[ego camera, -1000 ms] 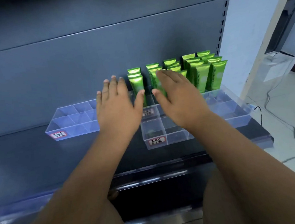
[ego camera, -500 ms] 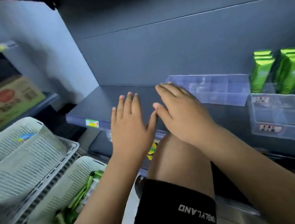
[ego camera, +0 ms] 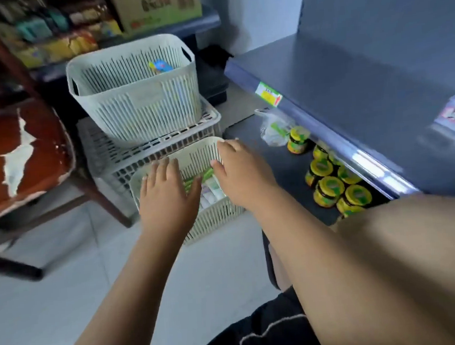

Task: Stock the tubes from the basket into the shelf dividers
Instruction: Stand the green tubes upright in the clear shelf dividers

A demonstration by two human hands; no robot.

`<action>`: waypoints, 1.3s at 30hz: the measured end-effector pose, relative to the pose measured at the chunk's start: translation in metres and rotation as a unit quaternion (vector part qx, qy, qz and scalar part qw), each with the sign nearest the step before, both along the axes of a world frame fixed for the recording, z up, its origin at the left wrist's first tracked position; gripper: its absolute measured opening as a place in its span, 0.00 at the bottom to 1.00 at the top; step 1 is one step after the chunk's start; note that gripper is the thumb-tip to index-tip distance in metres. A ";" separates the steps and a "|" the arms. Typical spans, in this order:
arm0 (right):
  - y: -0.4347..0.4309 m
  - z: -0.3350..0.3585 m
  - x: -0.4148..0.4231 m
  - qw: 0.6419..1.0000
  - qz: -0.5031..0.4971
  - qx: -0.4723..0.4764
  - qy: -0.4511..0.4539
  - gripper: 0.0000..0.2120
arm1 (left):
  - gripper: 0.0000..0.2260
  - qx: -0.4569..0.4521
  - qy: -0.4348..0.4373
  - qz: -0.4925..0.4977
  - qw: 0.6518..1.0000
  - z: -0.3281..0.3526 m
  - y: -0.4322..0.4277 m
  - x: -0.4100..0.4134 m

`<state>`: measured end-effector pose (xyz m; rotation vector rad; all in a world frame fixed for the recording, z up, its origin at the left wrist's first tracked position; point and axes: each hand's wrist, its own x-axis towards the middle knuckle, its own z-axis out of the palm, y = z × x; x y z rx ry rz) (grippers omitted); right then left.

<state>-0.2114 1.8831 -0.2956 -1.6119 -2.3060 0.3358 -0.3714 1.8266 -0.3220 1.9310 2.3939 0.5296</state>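
l hand point(ego camera: 166, 201): fingers straight, palm down, holds nothing, over basket point(ego camera: 219, 218) at frame ctr | r hand point(ego camera: 241, 178): fingers straight, nothing held, over basket's right side | tubes point(ego camera: 196, 179): lying in basket, visible betw. both hands | jars point(ego camera: 328, 189): on lower shelf point(ego camera: 283, 168), right of basket

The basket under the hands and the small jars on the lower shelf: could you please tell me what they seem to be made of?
The basket looks like moulded plastic, off-white and matt: thin slotted walls with a rounded rim. The jars seem glass, from their dark glossy sides, though plastic is possible; the yellow printed lids could be metal or plastic.
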 end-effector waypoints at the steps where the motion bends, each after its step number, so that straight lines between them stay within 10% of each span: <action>1: 0.005 -0.012 -0.004 1.000 0.000 -0.025 0.002 0.18 | 0.31 -0.016 -0.007 0.009 1.000 -0.010 0.000 -0.004; 22: 0.150 -0.218 -0.099 0.905 -0.104 -0.411 0.042 0.19 | 0.27 -0.275 -0.264 0.268 0.885 -0.209 0.139 -0.091; 39: 0.134 -0.285 -0.185 0.849 -0.128 -0.509 0.057 0.14 | 0.12 -0.350 -0.062 0.275 0.893 -0.254 0.182 -0.126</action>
